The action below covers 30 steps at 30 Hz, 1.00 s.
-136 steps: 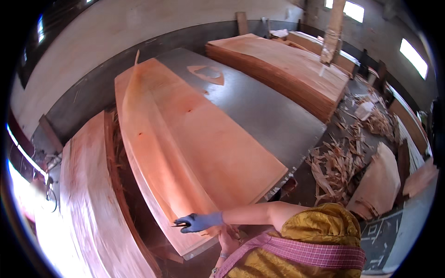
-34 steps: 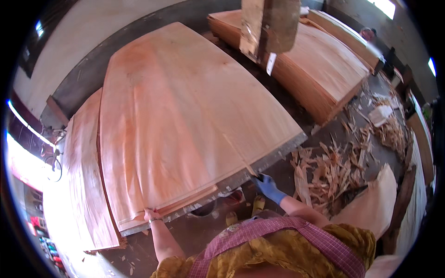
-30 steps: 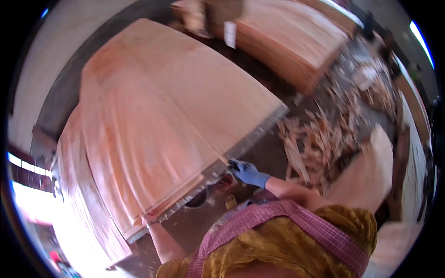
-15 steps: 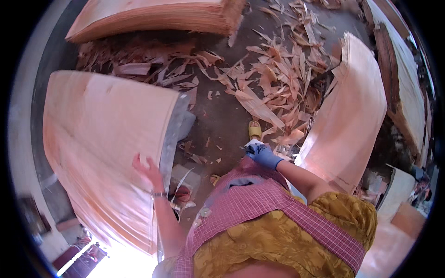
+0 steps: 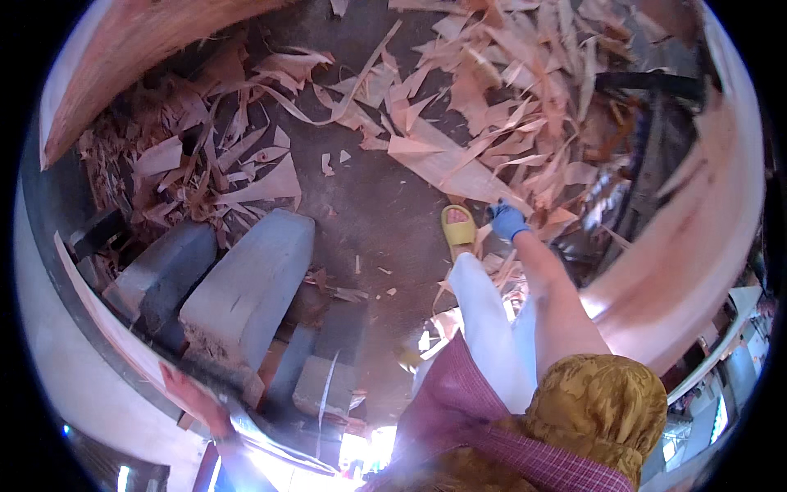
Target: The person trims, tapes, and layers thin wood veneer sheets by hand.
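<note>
My left hand (image 5: pixel 195 398), bare and slightly blurred, is at the lower left with its fingers stretched out. It lies against the edge of a pale wood veneer sheet or stack (image 5: pixel 106 316), which shows nearly edge-on. My right hand (image 5: pixel 510 221) wears a blue glove with dark fingertips. It reaches down to the end of a long veneer strip (image 5: pixel 451 164) on the floor. Its fingers look curled, and what they hold, if anything, is hidden.
Grey blocks (image 5: pixel 254 287) stand at left under the veneer. Veneer scraps (image 5: pixel 525 98) cover the floor ahead. A curved veneer stack (image 5: pixel 689 271) rises at right, another stack (image 5: pixel 139 74) at far left. My foot wears a yellow sandal (image 5: pixel 457 230) near the right hand.
My view has dropped lower and closer to the floor. My right hand has gone down to the scraps. The left hand now appears farther left, and the blocks under the veneer have come into view.
</note>
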Each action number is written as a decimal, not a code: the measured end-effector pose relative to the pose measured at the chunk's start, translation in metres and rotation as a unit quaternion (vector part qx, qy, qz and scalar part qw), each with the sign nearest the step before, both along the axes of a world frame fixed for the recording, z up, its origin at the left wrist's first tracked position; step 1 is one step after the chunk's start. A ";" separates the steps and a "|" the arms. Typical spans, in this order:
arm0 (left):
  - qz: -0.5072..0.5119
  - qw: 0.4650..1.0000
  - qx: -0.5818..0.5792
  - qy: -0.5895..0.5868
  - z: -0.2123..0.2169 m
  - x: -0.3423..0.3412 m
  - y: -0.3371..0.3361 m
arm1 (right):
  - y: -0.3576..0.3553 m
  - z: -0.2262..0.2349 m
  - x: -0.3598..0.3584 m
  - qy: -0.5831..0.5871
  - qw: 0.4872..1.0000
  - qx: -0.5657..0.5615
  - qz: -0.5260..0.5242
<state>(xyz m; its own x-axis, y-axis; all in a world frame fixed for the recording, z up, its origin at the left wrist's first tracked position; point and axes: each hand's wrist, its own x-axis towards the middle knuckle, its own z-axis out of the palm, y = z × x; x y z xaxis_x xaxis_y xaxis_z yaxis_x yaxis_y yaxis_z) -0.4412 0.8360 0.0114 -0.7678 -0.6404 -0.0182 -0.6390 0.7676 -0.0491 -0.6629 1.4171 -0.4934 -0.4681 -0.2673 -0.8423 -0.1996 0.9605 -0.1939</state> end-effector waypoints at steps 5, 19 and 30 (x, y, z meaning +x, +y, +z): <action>0.246 0.908 0.259 0.219 -0.013 -0.059 0.035 | -0.029 -0.097 -0.062 0.136 0.988 0.023 0.072; 0.191 0.979 0.029 0.072 0.001 -0.018 0.011 | -0.053 0.133 -0.098 0.087 0.944 -0.260 -0.182; 0.211 0.975 -0.023 0.061 0.011 -0.030 0.026 | -0.150 0.325 -0.186 -0.220 0.935 -0.154 -0.231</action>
